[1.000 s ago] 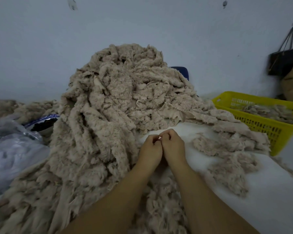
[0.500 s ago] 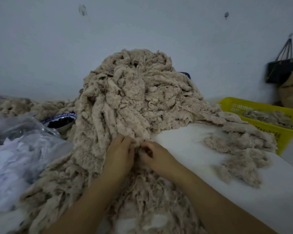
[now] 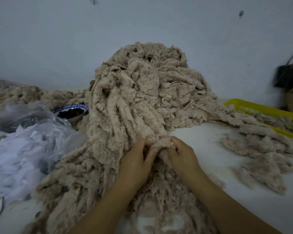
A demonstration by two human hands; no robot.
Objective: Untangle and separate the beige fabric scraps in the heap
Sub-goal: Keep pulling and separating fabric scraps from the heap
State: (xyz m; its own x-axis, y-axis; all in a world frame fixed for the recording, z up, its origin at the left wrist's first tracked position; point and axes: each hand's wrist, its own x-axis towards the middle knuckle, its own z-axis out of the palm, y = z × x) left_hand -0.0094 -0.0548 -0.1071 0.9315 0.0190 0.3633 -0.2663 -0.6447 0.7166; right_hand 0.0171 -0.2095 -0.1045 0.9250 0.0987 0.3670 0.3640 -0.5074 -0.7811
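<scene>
Head view: tall heap of beige fleecy fabric scraps (image 3: 142, 102) piled mid-frame on the white bench (image 3: 201, 141), leaning against the pale blue-grey wall (image 3: 57, 39), with strips trailing down toward the camera and under both forearms. Left hand (image 3: 135, 162) at the foot of the heap, fingers curled, grip closed on a beige fleecy scrap (image 3: 161, 144) at its left end. Right hand (image 3: 183, 157) just beside it, fingers curled too, grip pinching the same scrap at its right end; the hands nearly touch. The scrap sits at the heap's lower edge and runs into the tangle; cannot tell if it is free. Right of the hands, apart from the heap, a low loose patch of separated beige scraps (image 3: 260, 159) lies on the bench. Behind that, at the right edge, a yellow plastic mesh basket (image 3: 254, 107) with more beige scraps inside. Far right, a black bag (image 3: 287, 76) hangs on the wall by its straps. Left side: clear plastic bag of white scraps (image 3: 24, 149), and just behind it, touching the heap, a blue-and-white patterned bowl (image 3: 71, 112) holding something dark. More beige scraps along the wall at far left, blurred.
</scene>
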